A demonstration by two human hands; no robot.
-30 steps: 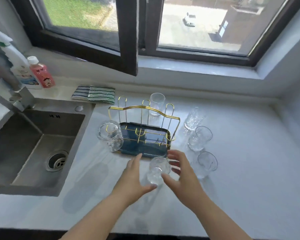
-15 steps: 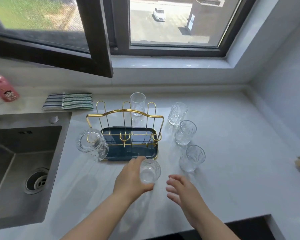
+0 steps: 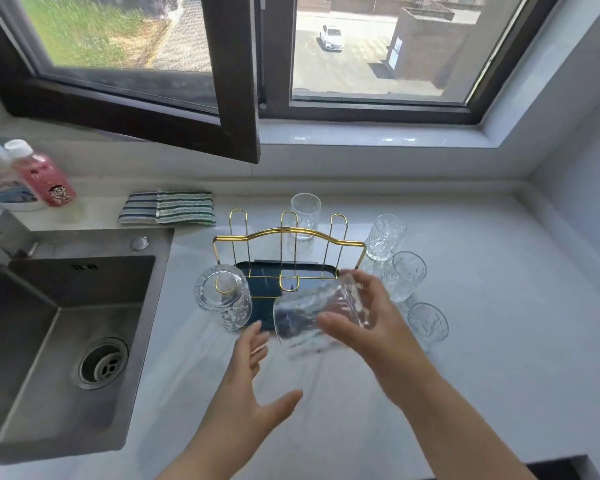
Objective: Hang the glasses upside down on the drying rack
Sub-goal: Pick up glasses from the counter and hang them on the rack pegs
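A gold wire drying rack point(image 3: 289, 233) with a dark blue tray point(image 3: 257, 271) stands on the white counter. One glass point(image 3: 223, 299) hangs upside down on the rack's front left prong. My right hand point(image 3: 371, 327) grips a clear patterned glass point(image 3: 312, 317), tilted on its side in front of the rack, mouth toward the lower left. My left hand point(image 3: 253, 396) is open just below that glass, not touching it. Three upright glasses stand to the right of the rack point(image 3: 383, 237), point(image 3: 406, 275), point(image 3: 426, 322). Another glass point(image 3: 305, 214) stands behind the rack.
A steel sink point(image 3: 59, 327) lies to the left, with a faucet at the left edge. A pink bottle point(image 3: 42, 178) and a white bottle stand behind the sink. Striped cloths point(image 3: 168, 212) lie behind the rack. An open window sash point(image 3: 236, 98) overhangs the counter.
The glass went from my left hand into my right hand, rose off the counter and tipped sideways. My left hand let go and dropped lower. The camera view shifted left.
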